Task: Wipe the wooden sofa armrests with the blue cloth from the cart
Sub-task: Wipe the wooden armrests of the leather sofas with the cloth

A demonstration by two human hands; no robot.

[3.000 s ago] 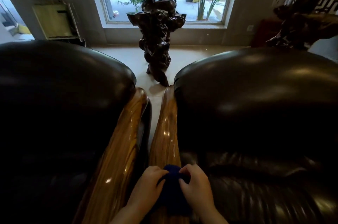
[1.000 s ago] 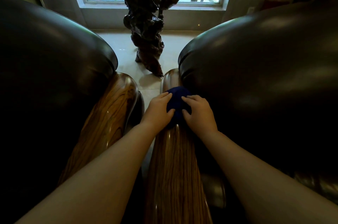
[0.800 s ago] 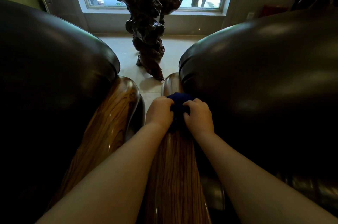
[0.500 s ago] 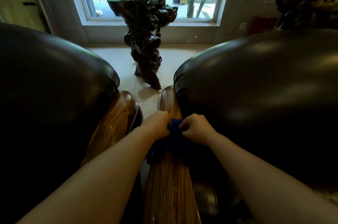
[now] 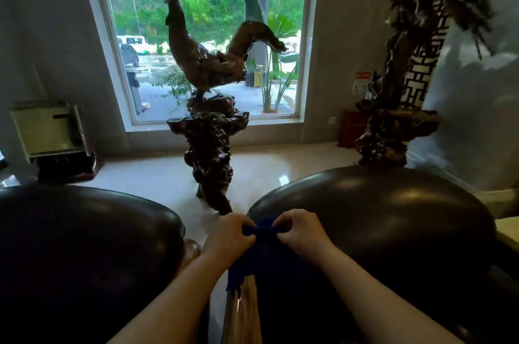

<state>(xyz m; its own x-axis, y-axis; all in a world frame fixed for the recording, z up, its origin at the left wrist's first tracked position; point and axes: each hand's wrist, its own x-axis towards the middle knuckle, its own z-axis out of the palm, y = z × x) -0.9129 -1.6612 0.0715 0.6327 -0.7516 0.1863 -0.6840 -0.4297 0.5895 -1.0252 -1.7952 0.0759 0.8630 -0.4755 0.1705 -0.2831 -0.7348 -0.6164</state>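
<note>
Blue cloth (image 5: pixel 265 253) in both grips

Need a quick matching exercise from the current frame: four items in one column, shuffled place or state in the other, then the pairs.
Items:
1. dark blue cloth
2. striped wooden armrest
3. dark carved wooden rooster sculpture
4. left hand

Places or states:
A. stands on the floor before the window
B. bunched up, pinched by both hands
C. partly draped by the cloth, between the two dark leather cushions
D. grip closed on the cloth's left side

Pairs: 1-B, 2-C, 3-A, 4-D. The right hand pinches the cloth's other side.
</note>
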